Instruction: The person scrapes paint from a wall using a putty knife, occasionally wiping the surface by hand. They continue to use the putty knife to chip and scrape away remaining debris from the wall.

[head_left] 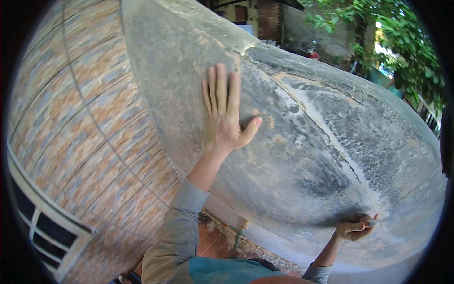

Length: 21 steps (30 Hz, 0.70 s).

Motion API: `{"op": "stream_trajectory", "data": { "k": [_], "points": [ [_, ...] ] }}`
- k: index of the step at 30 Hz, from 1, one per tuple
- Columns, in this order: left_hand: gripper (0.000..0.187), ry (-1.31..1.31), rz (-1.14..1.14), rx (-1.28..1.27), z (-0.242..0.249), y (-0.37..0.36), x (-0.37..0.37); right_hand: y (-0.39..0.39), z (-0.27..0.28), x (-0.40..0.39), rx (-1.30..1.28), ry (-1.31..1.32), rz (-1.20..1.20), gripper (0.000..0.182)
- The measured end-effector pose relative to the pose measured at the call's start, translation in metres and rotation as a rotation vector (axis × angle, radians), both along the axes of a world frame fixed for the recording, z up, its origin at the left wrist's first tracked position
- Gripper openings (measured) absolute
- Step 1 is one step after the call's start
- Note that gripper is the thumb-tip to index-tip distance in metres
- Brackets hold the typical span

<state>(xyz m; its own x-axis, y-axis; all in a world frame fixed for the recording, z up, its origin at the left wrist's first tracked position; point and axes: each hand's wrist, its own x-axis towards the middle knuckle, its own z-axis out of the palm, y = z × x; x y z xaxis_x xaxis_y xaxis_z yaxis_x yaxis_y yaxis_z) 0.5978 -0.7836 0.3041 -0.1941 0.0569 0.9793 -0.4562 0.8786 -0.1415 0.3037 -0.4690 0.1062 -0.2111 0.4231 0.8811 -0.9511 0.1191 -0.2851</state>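
My left hand (223, 116) lies flat on a grey concrete surface (170, 90), fingers stretched upward and thumb out to the right. Its palm holds nothing that I can see. Lower right, my right hand (354, 231) is closed around a small flat-bladed tool (378, 221), whose thin blade points right against the concrete. The handle is mostly hidden in the fingers. A long crack (326, 130) with pale, whitish edges runs diagonally down the concrete and ends near the tool.
A tiled wall (90, 94) meets the concrete on the left, with a barred window (49, 236) low down. Below is a reddish tiled floor (213, 241). Beyond the concrete's upper edge stand leafy branches (411, 52) and a building (246, 14).
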Motion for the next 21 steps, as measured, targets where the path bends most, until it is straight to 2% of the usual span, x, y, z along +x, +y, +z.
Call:
{"op": "stream_trajectory", "data": {
  "k": [1, 3, 5, 7, 10, 11, 13, 15, 16, 17, 19, 21],
  "points": [
    [0.089, -0.114, 0.061, -0.150, 0.013, -0.008, 0.003, 0.002, -0.011, -0.005, 0.000, -0.040, 0.009, 0.048],
    [0.083, -0.093, -0.032, -0.252, 0.043, -0.031, 0.011, 0.004, -0.028, -0.014, 0.005, -0.092, 0.001, 0.049],
    [0.078, 0.050, 0.019, -0.155, 0.073, -0.063, 0.033, 0.002, -0.021, -0.010, 0.024, -0.060, -0.062, 0.050],
    [0.074, 0.331, -0.043, 0.172, 0.096, -0.086, 0.051, -0.002, -0.010, -0.002, 0.025, -0.064, -0.103, 0.049],
    [0.077, 0.340, 0.062, 0.174, 0.088, -0.073, 0.035, -0.007, 0.003, 0.008, 0.013, -0.086, -0.118, 0.045],
    [0.088, 0.169, 0.009, -0.121, 0.080, -0.059, 0.019, -0.007, 0.002, 0.004, 0.012, -0.068, -0.153, 0.044],
    [0.094, -0.330, -0.058, -0.179, 0.046, 0.008, -0.006, -0.010, 0.001, 0.005, 0.014, -0.063, -0.163, 0.043],
    [0.093, -0.384, -0.059, -0.297, 0.043, 0.005, -0.007, -0.006, 0.002, 0.003, 0.039, -0.022, -0.181, 0.041],
    [0.093, -0.400, -0.062, -0.359, 0.048, 0.004, -0.010, -0.004, 0.011, 0.010, 0.058, -0.035, -0.114, 0.041],
    [0.086, -0.242, -0.030, -0.351, 0.072, -0.010, 0.005, -0.002, 0.019, 0.022, 0.075, -0.050, -0.049, 0.041],
    [0.080, 0.007, 0.057, -0.150, 0.111, -0.063, 0.035, 0.018, 0.013, 0.029, 0.148, -0.177, 0.155, 0.038],
    [0.079, 0.381, -0.027, 0.187, 0.129, -0.080, 0.045, 0.037, 0.016, 0.039, 0.219, -0.193, 0.094, 0.035]
  ]
}}
